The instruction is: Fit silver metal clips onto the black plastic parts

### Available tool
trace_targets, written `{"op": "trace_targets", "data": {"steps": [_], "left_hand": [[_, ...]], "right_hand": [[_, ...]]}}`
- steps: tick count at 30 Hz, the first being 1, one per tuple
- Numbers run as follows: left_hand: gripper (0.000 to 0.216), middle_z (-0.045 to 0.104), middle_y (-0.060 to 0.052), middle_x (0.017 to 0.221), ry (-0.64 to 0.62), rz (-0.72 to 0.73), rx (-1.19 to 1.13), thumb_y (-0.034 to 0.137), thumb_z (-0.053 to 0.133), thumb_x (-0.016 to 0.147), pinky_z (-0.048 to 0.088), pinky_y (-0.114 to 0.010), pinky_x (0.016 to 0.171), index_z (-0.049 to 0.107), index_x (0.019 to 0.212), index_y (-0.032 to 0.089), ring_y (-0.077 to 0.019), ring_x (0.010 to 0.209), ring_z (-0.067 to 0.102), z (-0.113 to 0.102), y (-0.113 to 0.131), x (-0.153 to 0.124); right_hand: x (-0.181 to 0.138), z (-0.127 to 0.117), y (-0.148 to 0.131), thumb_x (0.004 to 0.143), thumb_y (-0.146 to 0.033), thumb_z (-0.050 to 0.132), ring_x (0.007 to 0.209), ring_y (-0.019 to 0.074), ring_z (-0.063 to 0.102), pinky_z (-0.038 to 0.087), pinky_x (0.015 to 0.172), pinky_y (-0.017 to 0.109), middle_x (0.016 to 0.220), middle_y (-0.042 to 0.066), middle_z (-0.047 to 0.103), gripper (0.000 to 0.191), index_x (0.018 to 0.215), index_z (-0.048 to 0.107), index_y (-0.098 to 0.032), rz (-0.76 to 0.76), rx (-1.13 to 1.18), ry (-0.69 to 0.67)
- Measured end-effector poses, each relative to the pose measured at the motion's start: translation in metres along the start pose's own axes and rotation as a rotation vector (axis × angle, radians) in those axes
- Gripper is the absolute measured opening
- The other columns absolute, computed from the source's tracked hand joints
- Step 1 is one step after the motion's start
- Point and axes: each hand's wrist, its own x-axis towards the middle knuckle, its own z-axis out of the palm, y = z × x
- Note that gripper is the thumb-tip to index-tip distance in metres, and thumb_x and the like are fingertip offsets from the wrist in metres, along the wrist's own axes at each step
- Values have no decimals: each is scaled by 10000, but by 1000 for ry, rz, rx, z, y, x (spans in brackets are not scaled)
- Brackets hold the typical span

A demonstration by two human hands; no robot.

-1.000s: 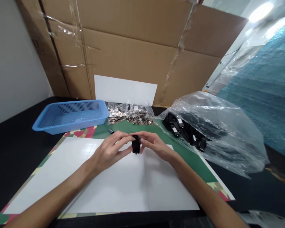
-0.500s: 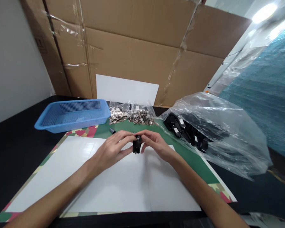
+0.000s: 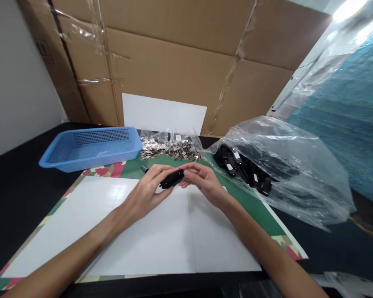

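Over the white sheet, my left hand [image 3: 151, 184] is closed on a small black plastic part [image 3: 172, 179], gripped between thumb and fingers. The part lies slanted, with short prong-like bits at its lower left end. My right hand [image 3: 202, 180] is closed at the part's right end, thumb and fingertips pinched against it. Whether a smaller piece sits in that pinch, I cannot tell. Just behind my left hand lies a dark pen-like tool [image 3: 144, 169], partly hidden by the fingers.
A blue plastic basket [image 3: 90, 159] stands at the back left. Beside it are clear bags with heaps of small metal pieces [image 3: 184, 150]. On the right, a large clear bag [image 3: 313, 178] holds several black parts [image 3: 236, 163] with white labels. A cardboard wall [image 3: 174, 70] closes off the back.
The black part has turned from end-on and upright to lying slanted sideways, its long side showing. Both hands stay close together around it. The view has shifted slightly.
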Motion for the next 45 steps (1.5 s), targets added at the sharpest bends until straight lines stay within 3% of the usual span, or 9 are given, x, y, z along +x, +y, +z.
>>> {"op": "trace_targets", "data": {"steps": [7,14,21,27,33,39,45], "left_hand": [[428,631,-57,1361,-58,-74,-37,256,581,1032,541,-375,1079,498,1450,289,-188,1241,635,-3,3,0],[382,696,-14,1318,-106,-128,-38,261,588,1027,591,-330,1009,524,1401,300,-177,1170,695,-9,6,-4],[428,690,6,1353,-154,-145,-81,206,658,967,607,-278,972,523,1361,304,-166,1184,696,-9,3,-7],[483,691,-22,1355,-139,-34,-16,252,588,1020,597,-332,1012,461,1479,329,-185,1172,706,-7,1,-7],[377,698,-88,1343,-169,54,8,176,580,997,608,-366,1007,508,1364,223,-219,1199,702,-6,-2,-9],[364,735,-82,1236,-186,110,45,137,589,974,634,-338,869,521,1320,226,-225,1083,743,-2,1,-11],[339,733,-71,1217,-215,80,36,136,594,974,623,-339,862,534,1294,229,-227,1079,740,-2,2,-11]], "right_hand": [[-5,-1,-7,964,-436,701,812,178,721,593,680,266,867,60,757,280,1021,797,-180,-19,-297,-8],[-4,-6,-6,950,-454,712,742,177,730,571,671,268,795,63,767,306,983,797,-162,24,-307,-12],[-4,-7,-10,914,-444,756,749,183,745,569,658,268,857,61,760,285,976,773,-166,22,-305,10],[-4,-6,-10,882,-486,780,688,167,735,572,640,260,771,34,733,333,942,750,-160,61,-293,6],[-4,-8,-10,828,-515,822,629,158,706,564,630,264,667,22,709,376,893,750,-152,114,-285,0],[-4,-12,-2,792,-526,846,591,145,679,534,583,247,651,18,694,396,834,741,-147,182,-250,-53],[-4,-12,0,799,-509,845,566,139,675,499,567,231,622,9,683,382,816,738,-143,198,-254,-46]]}}
